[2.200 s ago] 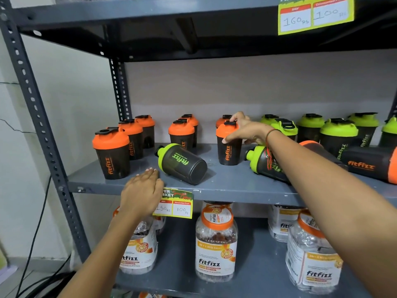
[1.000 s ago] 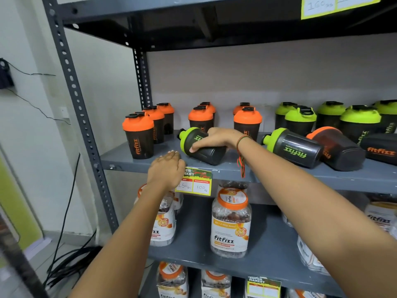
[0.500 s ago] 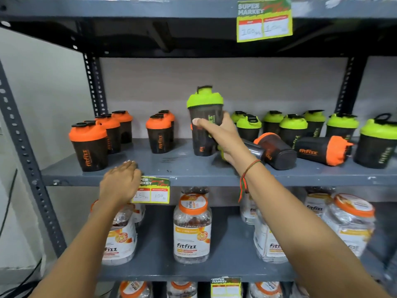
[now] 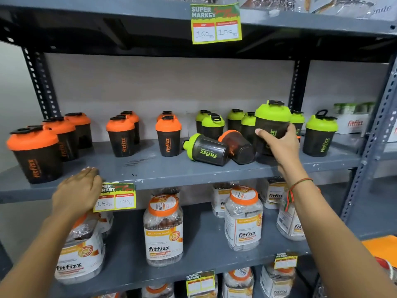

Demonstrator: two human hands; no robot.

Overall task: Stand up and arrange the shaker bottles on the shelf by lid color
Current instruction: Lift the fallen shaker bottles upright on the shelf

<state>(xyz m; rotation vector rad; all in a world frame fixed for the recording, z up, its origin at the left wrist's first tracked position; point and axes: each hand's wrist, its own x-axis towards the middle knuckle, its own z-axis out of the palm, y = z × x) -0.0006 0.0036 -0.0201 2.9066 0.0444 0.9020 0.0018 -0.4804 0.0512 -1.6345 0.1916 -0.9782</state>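
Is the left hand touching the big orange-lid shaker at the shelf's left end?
Apart. The head view shows the left hand resting on the shelf edge, with bare grey shelf between its fingers and the orange-lid shaker.

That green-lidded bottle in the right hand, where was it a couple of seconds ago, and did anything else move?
The green-lidded bottle lay on its side near the orange group; the right hand let go of an orange-lidded one, gripped it, stood it up and carried it right to the green group. The left hand stayed on the shelf edge. Two tipped bottles still lie there.
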